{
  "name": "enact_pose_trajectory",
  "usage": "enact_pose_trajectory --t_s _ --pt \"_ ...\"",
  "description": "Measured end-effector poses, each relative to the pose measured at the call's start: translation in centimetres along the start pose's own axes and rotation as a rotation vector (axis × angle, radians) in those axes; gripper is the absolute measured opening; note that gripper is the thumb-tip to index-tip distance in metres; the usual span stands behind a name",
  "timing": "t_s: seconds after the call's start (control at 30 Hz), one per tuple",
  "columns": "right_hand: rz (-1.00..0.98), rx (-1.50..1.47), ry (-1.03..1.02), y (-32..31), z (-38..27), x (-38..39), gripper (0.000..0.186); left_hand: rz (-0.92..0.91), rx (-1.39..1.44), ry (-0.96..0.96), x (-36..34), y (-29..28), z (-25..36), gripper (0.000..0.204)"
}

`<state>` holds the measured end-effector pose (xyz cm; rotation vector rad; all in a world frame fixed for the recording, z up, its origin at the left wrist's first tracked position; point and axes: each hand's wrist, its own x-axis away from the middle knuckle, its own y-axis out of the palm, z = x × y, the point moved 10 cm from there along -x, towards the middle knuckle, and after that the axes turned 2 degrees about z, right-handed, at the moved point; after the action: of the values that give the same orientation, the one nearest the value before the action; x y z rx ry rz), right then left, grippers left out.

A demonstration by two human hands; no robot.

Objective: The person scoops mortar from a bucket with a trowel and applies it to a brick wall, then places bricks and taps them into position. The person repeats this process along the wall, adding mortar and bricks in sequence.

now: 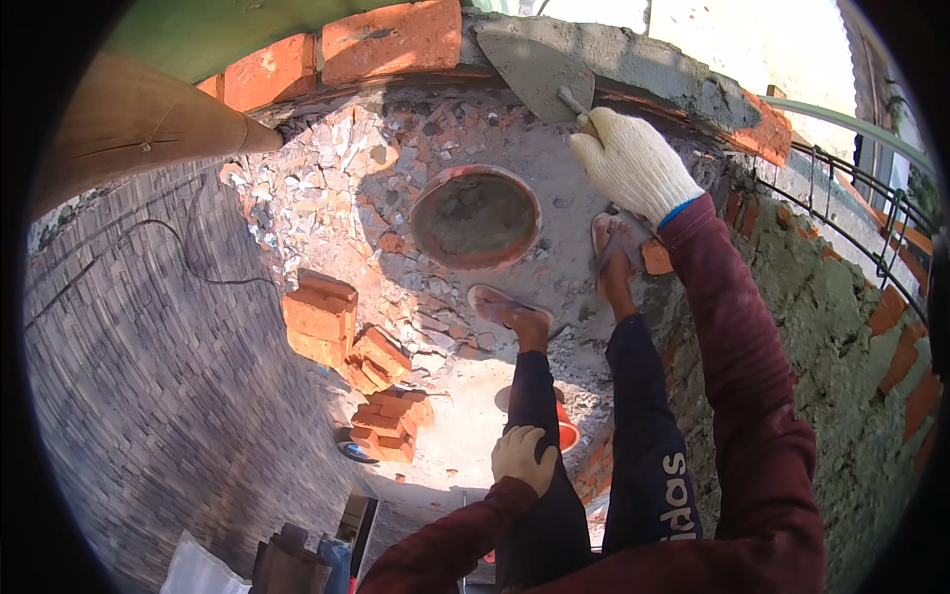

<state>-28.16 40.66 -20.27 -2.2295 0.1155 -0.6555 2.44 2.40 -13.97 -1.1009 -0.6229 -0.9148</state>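
Note:
My right hand (638, 163), in a white knit glove with a blue cuff, is closed round the handle of a pointing trowel (534, 74). The trowel's broad grey blade lies against the near edge of a low brick wall, beside a bed of wet mortar (643, 64) on its top. Left of the blade, red bricks (391, 42) are set in a row along the wall. Bare and empty, my left hand (522, 457) rests on my left leg with the fingers laid over it and the thumb apart. Between wall and feet stands a round basin (477, 265) of grey mortar.
Broken brick rubble (341, 163) covers the ground around the basin. Loose bricks are stacked (322, 317) to the left, near a stone-patterned wall (168, 327). A wooden post (148, 134) leans in at upper left. Steel rebar (841, 213) and a mortar-smeared brick wall (821, 317) are on the right.

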Motion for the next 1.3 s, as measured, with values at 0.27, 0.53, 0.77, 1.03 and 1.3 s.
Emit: enact_pose_trajectory --t_s 0.27,0.53,0.77,1.03,1.3 --pt "0.001 -0.026 0.133 -0.8 3.7 1.5 0.042 -0.031 -0.024 -0.028 -0.2 0.3 -0.5 0.04" --pt "0.042 -0.03 0.26 -3.1 8.1 5.2 0.039 -0.07 -0.041 -0.036 -0.8 0.2 -0.2 0.04" --pt "0.146 -0.061 0.274 -4.2 8.0 8.4 0.036 -0.092 -0.055 -0.047 -1.2 0.0 0.2 0.039" --pt "0.083 -0.126 0.27 -1.4 7.9 6.0 0.034 -0.086 -0.103 0.004 -2.2 -0.7 1.8 0.039" --pt "0.122 -0.086 0.397 -6.9 17.4 10.8 0.033 -0.087 -0.104 0.007 -2.7 -0.9 1.4 0.04"
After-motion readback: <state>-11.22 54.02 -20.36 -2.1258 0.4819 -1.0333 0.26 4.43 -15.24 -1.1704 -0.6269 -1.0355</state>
